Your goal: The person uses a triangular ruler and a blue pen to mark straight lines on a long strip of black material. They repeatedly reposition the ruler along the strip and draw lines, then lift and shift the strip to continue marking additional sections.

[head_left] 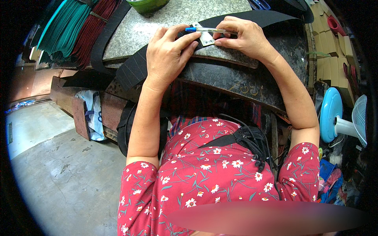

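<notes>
A ballpoint pen with a clear barrel and a blue end lies almost level in my right hand, its blue end toward the left. Thumb and fingers of that hand are closed round it, close to a small whitish flat plate. The plate rests on a long black strip of material that crosses the stone slab. My left hand is bent over the strip, with index finger and thumb drawn together at its edge beside the plate. The fingers hide part of the strip.
The speckled grey stone slab sits on a dark worn bench. Bundles of teal strips and dark red strips lie at far left. A green bowl stands at the back. On the right is a blue and white fan.
</notes>
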Demonstrator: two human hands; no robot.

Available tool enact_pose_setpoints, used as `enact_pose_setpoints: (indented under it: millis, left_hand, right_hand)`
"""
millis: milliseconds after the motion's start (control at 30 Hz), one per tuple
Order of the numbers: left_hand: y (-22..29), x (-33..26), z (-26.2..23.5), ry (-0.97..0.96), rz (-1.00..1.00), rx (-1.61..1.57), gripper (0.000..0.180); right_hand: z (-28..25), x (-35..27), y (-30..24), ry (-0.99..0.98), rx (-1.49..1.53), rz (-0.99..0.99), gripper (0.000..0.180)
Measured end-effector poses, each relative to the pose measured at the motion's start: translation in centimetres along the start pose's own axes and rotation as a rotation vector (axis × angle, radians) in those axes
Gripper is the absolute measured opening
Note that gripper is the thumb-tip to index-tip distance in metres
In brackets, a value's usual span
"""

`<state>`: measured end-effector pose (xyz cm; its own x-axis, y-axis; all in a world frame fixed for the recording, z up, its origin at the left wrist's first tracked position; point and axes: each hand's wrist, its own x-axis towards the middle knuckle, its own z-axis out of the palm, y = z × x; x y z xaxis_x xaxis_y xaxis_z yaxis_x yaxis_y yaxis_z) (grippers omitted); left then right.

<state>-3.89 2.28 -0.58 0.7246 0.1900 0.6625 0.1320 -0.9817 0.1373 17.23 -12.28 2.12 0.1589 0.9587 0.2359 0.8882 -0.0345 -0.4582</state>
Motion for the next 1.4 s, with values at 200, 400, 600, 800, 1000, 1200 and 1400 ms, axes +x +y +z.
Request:
enact_pose_setpoints:
  millis: [200, 400, 600, 800, 1000, 1200, 1400]
  left_hand:
    - [0.0, 0.1, 0.0, -0.001, -0.006, -0.006, 0.023]
    - [0.0, 0.0, 0.1, -0.004, -0.018, -0.011, 0.022]
    - [0.1, 0.2, -0.1, -0.003, 0.001, -0.020, 0.022]
    - [0.2, 0.9, -0.3, -0.055, -0.010, -0.087, 0.020]
    - [0.8, 1.2, 0.0, -0.043, -0.071, -0.104, 0.027]
    - [0.9, 1.1, 0.4, 0.012, -0.073, -0.068, 0.029]
    - [0.9, 1.0, 0.6, 0.009, -0.081, -0.072, 0.029]
  right_hand:
    - [0.0, 0.1, 0.1, 0.006, -0.013, -0.006, 0.025]
    - [0.1, 0.1, 0.1, -0.004, 0.002, 0.001, 0.024]
    - [0.2, 0.1, 0.3, -0.004, -0.015, 0.005, 0.025]
    - [0.1, 0.1, 0.2, -0.010, -0.004, 0.010, 0.024]
    - [0.3, 0.1, 0.9, -0.003, 0.064, 0.001, 0.027]
    - [0.4, 0.3, 1.6, 0.142, 0.572, 0.013, 0.021]
    - [0.6, 0.1, 0.3, 0.170, 0.870, 0.264, 0.031]
